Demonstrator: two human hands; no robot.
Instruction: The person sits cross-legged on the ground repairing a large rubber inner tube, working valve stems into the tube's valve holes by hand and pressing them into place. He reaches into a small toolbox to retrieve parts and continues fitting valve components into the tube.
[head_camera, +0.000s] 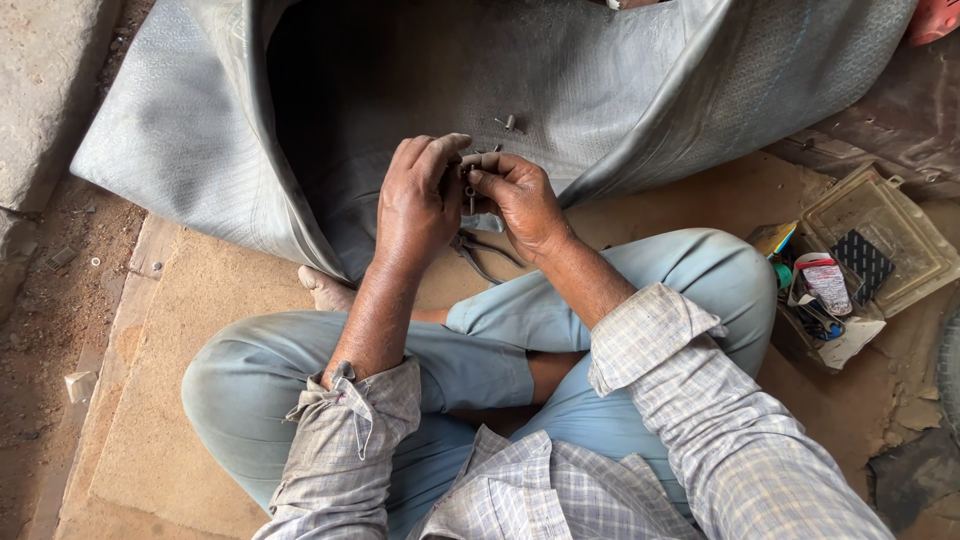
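Head camera looked down at a person who sat cross-legged on a brown mat (200, 330). Both hands were up in front, close together, near the middle of the view. The left hand (415, 205) was curled, and its thumb and fingers pinched a small metal valve piece (470, 180). The right hand (520, 200) pinched the same small piece from the other side, so the two hands touched at the fingertips. The piece was tiny and mostly hidden by the fingers, so it was hard to tell its exact shape; it might have been a tube valve.

Just below the hands, a pair of pliers (480, 255) lay on the mat by the person's knee. Farther away, a big grey rubber inner tube (180, 130) was spread across the floor. A second small metal valve (508, 123) stuck up from the tube, just past the hands.

Off to the right sat an open plastic box (880, 245) with small tubes and tools inside. Bare dirt ground (50, 300) was on the left.
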